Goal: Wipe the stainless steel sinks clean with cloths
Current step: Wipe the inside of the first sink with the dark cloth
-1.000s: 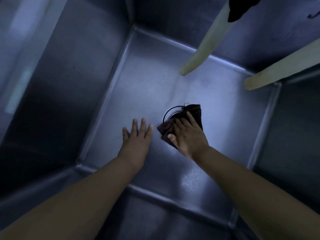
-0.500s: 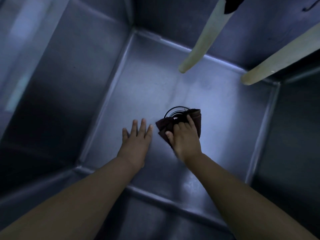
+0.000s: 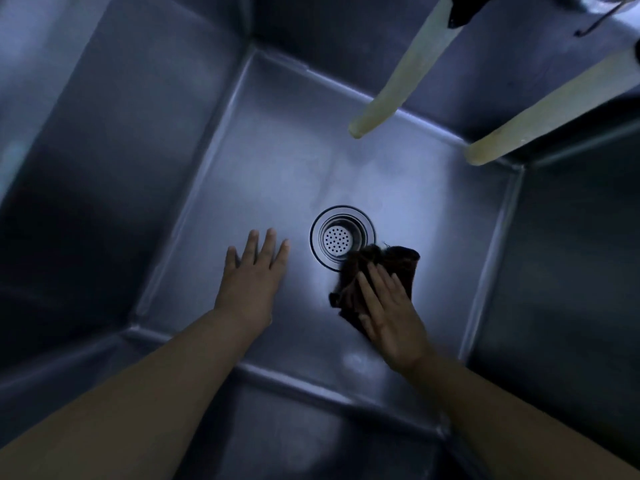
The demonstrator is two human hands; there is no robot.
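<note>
Item 1, sink (image 3: pixel 277 161): deep stainless steel basin, seen from above through my head camera. Steep walls on all four sides; flat floor, dimly lit with a brighter patch around the middle.

Item 2, drain (image 3: pixel 342 237): round, ringed, with a perforated strainer, set in the floor right of centre. Fully exposed except its lower right rim, which the cloth overlaps.

Item 3, cloth (image 3: pixel 377 271): dark, bunched, lying on the sink floor just right of and below the drain, touching its rim.

Item 4, right hand (image 3: pixel 391 313): laid palm-down on the cloth, fingers (image 3: pixel 375 284) stretched out and slightly apart, pressing it flat against the floor rather than closed around it.

Item 5, left hand (image 3: pixel 251 275): palm-down on the bare sink floor, left of the drain and apart from the cloth. Fingers straight and slightly apart, holding nothing.

Item 6, two pale tubes: one (image 3: pixel 398 71) hanging in from the top edge with its end above the far part of the floor; the other (image 3: pixel 554 109) coming in from the upper right, ending near the far right corner.

Item 7, forearms: both bare, entering from the lower edge.
</note>
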